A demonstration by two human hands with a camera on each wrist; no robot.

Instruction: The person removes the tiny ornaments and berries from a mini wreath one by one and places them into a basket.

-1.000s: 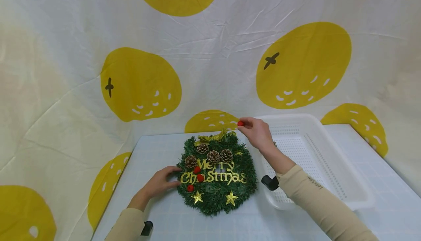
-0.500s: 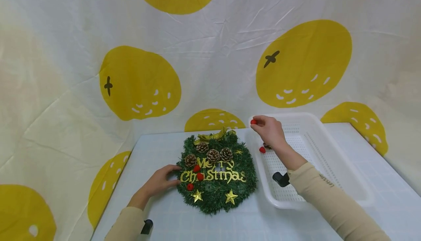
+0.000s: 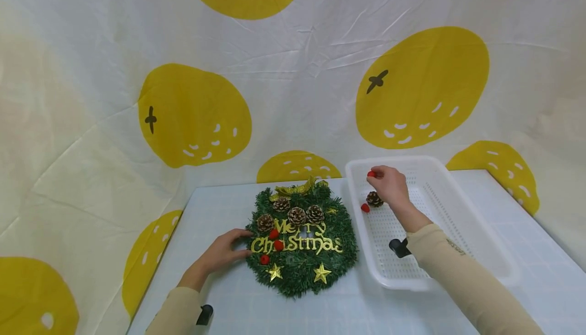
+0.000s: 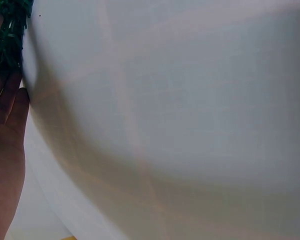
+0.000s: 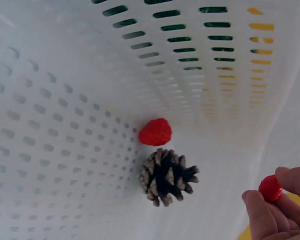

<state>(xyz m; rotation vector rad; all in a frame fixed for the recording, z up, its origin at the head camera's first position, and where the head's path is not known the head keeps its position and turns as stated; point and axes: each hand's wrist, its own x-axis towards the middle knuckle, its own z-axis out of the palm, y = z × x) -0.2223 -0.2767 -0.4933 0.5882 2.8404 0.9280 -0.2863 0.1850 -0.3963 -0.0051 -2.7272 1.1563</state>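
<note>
In the head view, a round green Christmas wreath [image 3: 297,279] lies on the table. It bears gold "Merry Christmas" lettering, several pinecones, gold stars, a gold bow and red berries. My left hand [image 3: 225,251] rests against its left edge, thumb and fingers spread apart; the left wrist view shows straight fingers [image 4: 15,102] touching the greenery. Between thumb and fingertips my right hand [image 3: 389,186] pinches a bumpy red berry [image 5: 270,189] over the far left part of a white plastic basket [image 3: 476,213]. Inside, a second red berry [image 5: 156,132] lies beside a pinecone [image 5: 167,176].
The basket stands right of the wreath, its raised perforated wall between them. A pale cloth with a faint grid covers the table [image 3: 256,314]. Behind rises a whitish curtain [image 3: 302,96] printed with large yellow fruit.
My right hand has moved right with the red berry, from beyond the wreath's upper right to over the basket. The pinecone and berry there have come into sight. My left hand stays put.
</note>
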